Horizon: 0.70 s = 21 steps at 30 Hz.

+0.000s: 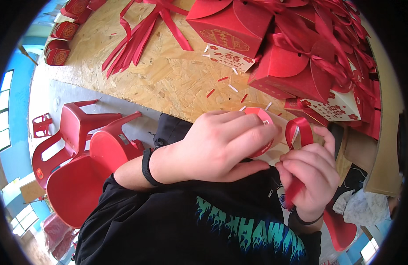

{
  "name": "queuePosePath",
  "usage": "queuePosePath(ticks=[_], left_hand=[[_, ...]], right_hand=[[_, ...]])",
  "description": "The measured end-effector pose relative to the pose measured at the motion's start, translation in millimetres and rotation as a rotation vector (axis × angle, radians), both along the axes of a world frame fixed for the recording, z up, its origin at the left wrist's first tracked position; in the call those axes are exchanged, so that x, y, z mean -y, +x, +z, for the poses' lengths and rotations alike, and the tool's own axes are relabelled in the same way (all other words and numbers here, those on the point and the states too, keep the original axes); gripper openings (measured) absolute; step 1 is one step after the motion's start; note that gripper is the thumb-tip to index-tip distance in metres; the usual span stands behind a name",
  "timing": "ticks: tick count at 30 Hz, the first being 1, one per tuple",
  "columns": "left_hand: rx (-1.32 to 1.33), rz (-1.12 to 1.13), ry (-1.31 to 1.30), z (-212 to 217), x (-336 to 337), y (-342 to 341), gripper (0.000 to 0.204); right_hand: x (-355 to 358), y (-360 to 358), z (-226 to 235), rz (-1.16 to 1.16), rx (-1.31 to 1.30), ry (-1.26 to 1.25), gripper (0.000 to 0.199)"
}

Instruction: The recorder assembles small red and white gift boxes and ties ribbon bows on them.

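Observation:
My left hand (232,143) is closed over a small red and white gift box (260,114), with its fingers across the top. Most of that box is hidden under the hand, and only a red rounded flap and part of a pale side show. Close by on its right, my right hand (310,174) pinches a red satin ribbon (304,130). The ribbon stands up in a loop above the fingers, and a tail hangs down by the palm. Where the ribbon meets the box cannot be made out.
Finished red gift boxes (292,66) with bows are heaped on the chipboard table (159,84) at right. Loose red ribbons (137,44) lie at the back, among small red and white paper strips (232,88). Red plastic chairs (76,185) stand on the left. More boxes (57,52) sit far left.

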<state>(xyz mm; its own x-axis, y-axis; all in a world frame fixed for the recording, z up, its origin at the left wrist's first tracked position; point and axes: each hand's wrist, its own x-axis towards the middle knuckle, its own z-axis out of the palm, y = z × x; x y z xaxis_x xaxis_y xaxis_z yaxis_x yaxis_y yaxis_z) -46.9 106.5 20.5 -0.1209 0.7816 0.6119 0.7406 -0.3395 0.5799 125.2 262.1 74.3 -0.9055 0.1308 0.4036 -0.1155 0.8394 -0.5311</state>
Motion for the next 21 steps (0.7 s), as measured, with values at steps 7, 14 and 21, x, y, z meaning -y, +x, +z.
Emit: queuePosePath(ticks=[7, 14, 21], left_hand=[[0.398, -0.042, -0.216, -5.7, 7.0, 5.3, 0.053], [0.763, -0.101, -0.273, -13.4, 9.5, 4.2, 0.051], [0.809, -0.124, -0.198, -18.8, 11.3, 3.1, 0.049]], right_hand=[[1.2, -3.6, -5.5, -0.066, -0.030, 0.199, 0.024], [1.7, -12.7, -15.1, -0.062, 0.024, 0.262, 0.042], [11.7, -27.5, 1.6, -0.019, 0.209, 0.283, 0.052]])
